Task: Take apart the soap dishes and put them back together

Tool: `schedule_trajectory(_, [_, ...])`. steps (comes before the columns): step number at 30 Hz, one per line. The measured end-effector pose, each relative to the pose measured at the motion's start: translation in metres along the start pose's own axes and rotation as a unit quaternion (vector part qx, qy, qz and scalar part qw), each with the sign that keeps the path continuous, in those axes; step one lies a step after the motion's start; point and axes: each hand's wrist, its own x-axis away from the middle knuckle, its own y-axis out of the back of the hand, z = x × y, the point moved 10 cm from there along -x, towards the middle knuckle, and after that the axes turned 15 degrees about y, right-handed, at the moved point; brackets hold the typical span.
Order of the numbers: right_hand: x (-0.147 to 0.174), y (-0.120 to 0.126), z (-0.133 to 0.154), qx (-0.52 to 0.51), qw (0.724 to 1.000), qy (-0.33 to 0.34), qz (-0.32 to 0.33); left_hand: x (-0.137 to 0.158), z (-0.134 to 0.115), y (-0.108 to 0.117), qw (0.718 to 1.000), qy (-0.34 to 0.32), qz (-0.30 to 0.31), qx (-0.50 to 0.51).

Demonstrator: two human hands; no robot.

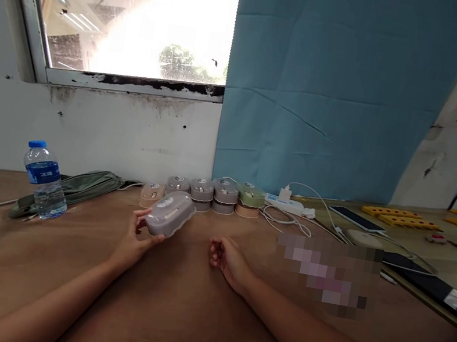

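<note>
My left hand [140,242] grips a small grey oval lidded box [170,214] at its near end, thumb along the lower edge. The box is tilted above the brown tabletop [159,312], and its top looks shiny and clear, with a round label. To the right, my right hand [226,262] rests near the table surface with its fingers curled in; nothing shows in it. Behind both hands stands a row of similar boxes: a beige box [150,195], several grey boxes [201,190], and a green box [251,195] stacked on a beige one.
A water bottle [45,180] and a dark green cloth item [90,188] lie to the left. At the back right are a power strip [287,205], white cables [290,223], a phone [357,219] and yellow trays [401,218]. A blurred patch [326,271] covers something on the right.
</note>
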Motion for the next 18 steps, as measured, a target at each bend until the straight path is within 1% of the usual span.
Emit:
schedule_trajectory(2, [0.001,-0.002,0.003,0.001,1.000,0.013,0.005,0.016,-0.010,-0.025,0.995,-0.008,0.100,-0.004])
schedule_trajectory(3, [0.001,-0.003,0.005,0.001,1.000,0.019,0.007,0.022,-0.013,-0.035,0.990,-0.011,0.138,-0.010])
schedule_trajectory(4, [0.001,-0.003,0.007,0.001,1.000,0.025,0.010,0.026,-0.016,-0.042,0.986,-0.012,0.164,-0.019])
schedule_trajectory(5, [0.001,-0.004,0.008,0.002,0.999,0.030,0.013,0.029,-0.018,-0.046,0.984,-0.013,0.177,-0.028])
schedule_trajectory(7, [0.002,-0.005,0.010,0.011,0.999,0.036,0.020,0.031,-0.019,-0.049,0.982,-0.013,0.183,-0.046])
schedule_trajectory(11, [0.006,-0.009,0.011,0.045,0.997,0.047,0.033,0.034,-0.019,-0.047,0.981,-0.017,0.180,-0.073])
schedule_trajectory(16, [0.010,-0.015,0.011,0.086,0.993,0.054,0.056,0.042,-0.018,-0.047,0.982,0.033,0.164,-0.084])
schedule_trajectory(18, [0.010,-0.014,0.012,0.096,0.992,0.056,0.059,0.046,-0.020,-0.048,0.983,0.034,0.153,-0.096])
